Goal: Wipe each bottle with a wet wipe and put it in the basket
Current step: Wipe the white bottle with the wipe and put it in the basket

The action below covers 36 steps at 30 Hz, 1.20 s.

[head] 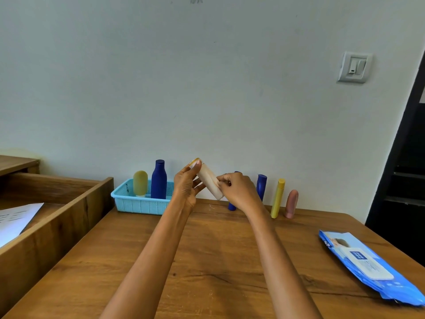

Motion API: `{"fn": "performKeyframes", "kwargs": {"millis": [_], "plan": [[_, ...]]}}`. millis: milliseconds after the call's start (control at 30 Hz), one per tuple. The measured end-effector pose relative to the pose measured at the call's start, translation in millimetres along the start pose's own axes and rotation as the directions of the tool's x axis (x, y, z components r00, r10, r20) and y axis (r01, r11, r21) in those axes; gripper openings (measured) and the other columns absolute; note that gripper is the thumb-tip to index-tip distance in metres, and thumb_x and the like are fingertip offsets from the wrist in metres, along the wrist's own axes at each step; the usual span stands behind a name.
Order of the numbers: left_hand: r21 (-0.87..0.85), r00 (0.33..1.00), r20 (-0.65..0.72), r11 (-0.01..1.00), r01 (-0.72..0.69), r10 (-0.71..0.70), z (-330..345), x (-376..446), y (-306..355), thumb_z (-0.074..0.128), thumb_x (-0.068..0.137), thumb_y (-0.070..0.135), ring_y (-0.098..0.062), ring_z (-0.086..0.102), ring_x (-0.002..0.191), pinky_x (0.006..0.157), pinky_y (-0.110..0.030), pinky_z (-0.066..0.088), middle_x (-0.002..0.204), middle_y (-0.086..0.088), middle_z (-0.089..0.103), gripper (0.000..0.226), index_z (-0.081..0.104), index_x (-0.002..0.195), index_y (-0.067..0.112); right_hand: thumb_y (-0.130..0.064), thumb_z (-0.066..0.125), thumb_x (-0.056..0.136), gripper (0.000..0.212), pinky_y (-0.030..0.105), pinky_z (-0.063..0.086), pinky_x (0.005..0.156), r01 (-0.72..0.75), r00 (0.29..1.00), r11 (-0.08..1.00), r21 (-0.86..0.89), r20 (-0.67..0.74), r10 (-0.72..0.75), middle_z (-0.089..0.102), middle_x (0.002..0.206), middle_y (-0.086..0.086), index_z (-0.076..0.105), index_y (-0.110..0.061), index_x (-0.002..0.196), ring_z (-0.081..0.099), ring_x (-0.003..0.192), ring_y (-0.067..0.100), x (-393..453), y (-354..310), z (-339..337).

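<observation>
A pale bottle [208, 180] is held tilted above the tabletop [207, 249] by the left hand [187, 184] and right hand [239, 189]; two bottles stand in the basket [138, 203].

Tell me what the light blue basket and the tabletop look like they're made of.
The light blue perforated basket looks like moulded plastic: uniform colour, fine grid of holes, slightly glossy rim. The brown table looks like wood or wood-grain laminate, matte, with dark grain streaks and knots; which one cannot be told.
</observation>
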<state>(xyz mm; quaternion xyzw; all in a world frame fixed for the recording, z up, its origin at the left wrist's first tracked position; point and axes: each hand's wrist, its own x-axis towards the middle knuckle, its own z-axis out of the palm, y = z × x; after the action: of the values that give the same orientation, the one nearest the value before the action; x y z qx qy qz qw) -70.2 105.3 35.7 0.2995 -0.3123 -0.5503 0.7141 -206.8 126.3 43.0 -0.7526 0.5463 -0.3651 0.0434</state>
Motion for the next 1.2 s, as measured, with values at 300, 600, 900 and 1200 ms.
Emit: {"fn": "performKeyframes", "kwargs": {"millis": [300,600,900,1200], "plan": [[0.039,0.99,-0.12,0.996,0.075,-0.07,-6,1,0,0.072,0.079,0.023,-0.02,0.061,0.077,0.055,-0.03,0.053,0.097,-0.007,0.058,0.041,0.051,0.112,0.01,-0.031,0.066,0.085,0.038,0.016,0.037,0.068,0.136,0.984,0.985,-0.103,-0.101,-0.147,0.065,0.111,0.002,0.062,-0.017,0.12,0.062,0.094,0.014,-7,-6,26],[0.216,0.99,0.064,0.97,0.107,-0.124,-6,3,13,0.07,0.079,0.036,-0.023,0.064,0.094,0.068,-0.033,0.054,0.106,-0.005,0.065,0.048,0.056,0.119,0.012,-0.024,0.065,0.083,0.038,0.01,0.043,0.062,-0.01,0.958,0.948,0.319,-0.268,0.1,0.066,0.111,0.0,0.062,-0.016,0.12,0.057,0.088,0.005,0,11,10],[0.235,0.96,0.202,0.961,0.142,-0.192,-5,0,13,0.061,0.09,0.025,-0.025,0.067,0.088,0.063,-0.035,0.057,0.104,-0.011,0.066,0.02,0.06,0.102,0.009,-0.014,0.064,0.084,0.029,0.035,0.056,0.079,-0.319,0.908,0.237,0.918,0.224,0.353,0.062,0.07,0.002,0.062,0.0,0.109,0.058,0.065,0.011,-2,21,13],[0.095,0.895,0.431,0.992,0.082,-0.116,-12,-3,9,0.061,0.077,0.04,-0.024,0.059,0.111,0.088,-0.037,0.051,0.124,-0.014,0.061,0.053,0.054,0.121,0.012,-0.012,0.074,0.066,0.047,0.044,0.055,0.085,-0.436,0.89,-0.084,0.896,0.443,0.106,0.072,0.092,0.017,0.057,0.0,0.108,0.07,0.089,0.028,-5,21,3]]}}
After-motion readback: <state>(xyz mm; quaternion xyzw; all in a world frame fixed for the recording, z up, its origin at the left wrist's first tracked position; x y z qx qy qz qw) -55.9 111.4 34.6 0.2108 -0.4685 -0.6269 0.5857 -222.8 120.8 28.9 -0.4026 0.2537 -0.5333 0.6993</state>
